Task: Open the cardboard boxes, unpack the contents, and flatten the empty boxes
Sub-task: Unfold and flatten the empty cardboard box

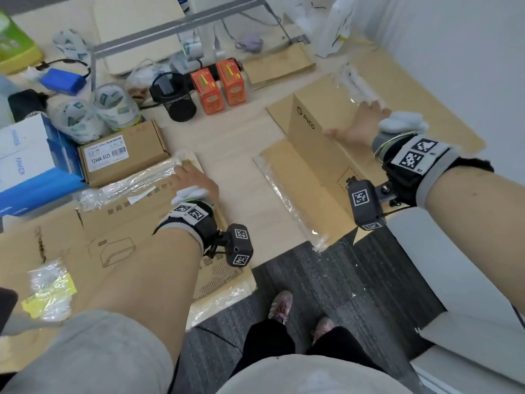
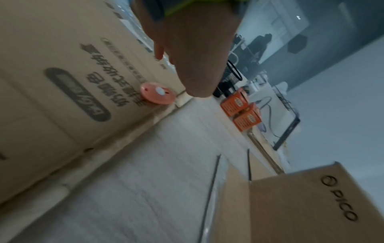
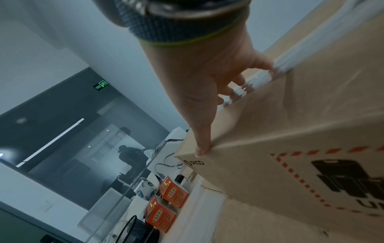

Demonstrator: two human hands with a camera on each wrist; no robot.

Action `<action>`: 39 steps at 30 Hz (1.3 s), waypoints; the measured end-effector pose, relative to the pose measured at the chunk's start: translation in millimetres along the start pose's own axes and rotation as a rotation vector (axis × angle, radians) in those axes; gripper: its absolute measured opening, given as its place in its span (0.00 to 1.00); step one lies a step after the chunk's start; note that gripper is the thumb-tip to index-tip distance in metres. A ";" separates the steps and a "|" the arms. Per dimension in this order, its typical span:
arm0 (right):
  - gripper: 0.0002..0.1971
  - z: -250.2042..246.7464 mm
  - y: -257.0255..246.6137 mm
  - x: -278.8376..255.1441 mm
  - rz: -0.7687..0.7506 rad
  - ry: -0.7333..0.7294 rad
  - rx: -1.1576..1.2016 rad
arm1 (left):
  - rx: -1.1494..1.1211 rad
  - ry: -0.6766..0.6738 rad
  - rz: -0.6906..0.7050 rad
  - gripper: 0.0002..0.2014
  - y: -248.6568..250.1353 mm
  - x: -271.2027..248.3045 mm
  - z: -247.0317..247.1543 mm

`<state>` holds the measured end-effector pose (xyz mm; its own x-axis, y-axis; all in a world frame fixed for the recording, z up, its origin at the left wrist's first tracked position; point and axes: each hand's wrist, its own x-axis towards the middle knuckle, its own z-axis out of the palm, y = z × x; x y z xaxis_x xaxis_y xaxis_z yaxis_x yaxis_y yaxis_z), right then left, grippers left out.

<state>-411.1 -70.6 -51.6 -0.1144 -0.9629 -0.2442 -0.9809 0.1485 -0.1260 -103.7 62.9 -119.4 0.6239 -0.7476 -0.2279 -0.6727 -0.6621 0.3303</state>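
A flattened cardboard box (image 1: 119, 231) with printed characters lies at the table's left front. My left hand (image 1: 196, 180) rests on its far edge, fingers laid flat on the taped flap. In the left wrist view the left hand (image 2: 193, 57) hangs over the flattened box (image 2: 62, 65), and a small pink disc (image 2: 156, 95) lies on the cardboard beside it. To the right stands a PICO cardboard box (image 1: 318, 109), its flaps spread out. My right hand (image 1: 360, 120) presses on its top panel, fingers spread. From the right wrist, the right hand (image 3: 207, 82) touches the PICO box (image 3: 290, 131) with its thumb at the folded edge.
Two orange cartons (image 1: 217, 86) and a black mesh pen cup (image 1: 173, 98) stand behind the bare middle of the table. Tape rolls (image 1: 110, 106), a small labelled brown box (image 1: 122, 155) and a blue-white box (image 1: 25, 157) crowd the left. Dark carpet (image 1: 326, 280) lies below the table's front edge.
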 end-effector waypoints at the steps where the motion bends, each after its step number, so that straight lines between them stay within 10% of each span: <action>1: 0.54 -2.4 1.3 -1.2 -0.010 -0.013 -0.004 | 0.020 0.028 0.055 0.23 13.1 1.9 -0.8; 12: 0.56 -16.8 33.3 -34.0 -0.191 -0.109 -0.098 | -0.019 0.155 0.899 0.26 173.6 -50.2 -5.8; 23: 0.64 -24.5 45.9 -55.2 -0.289 -0.011 -0.129 | 0.308 -0.260 1.011 0.43 235.1 -78.8 -4.4; 33: 0.59 -43.0 59.7 -60.6 -0.301 0.107 -0.148 | 0.475 -0.093 1.087 0.45 261.8 -72.9 -16.6; 39: 0.44 -65.7 73.3 -70.0 -0.058 0.116 -0.106 | 0.587 0.031 1.110 0.43 264.7 -76.3 -33.1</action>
<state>-485.4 -7.0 19.5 -0.0689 -0.9896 -0.1264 -0.9967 0.0736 -0.0331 -316.2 -53.6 15.8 -0.3870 -0.9199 -0.0639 -0.9109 0.3922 -0.1286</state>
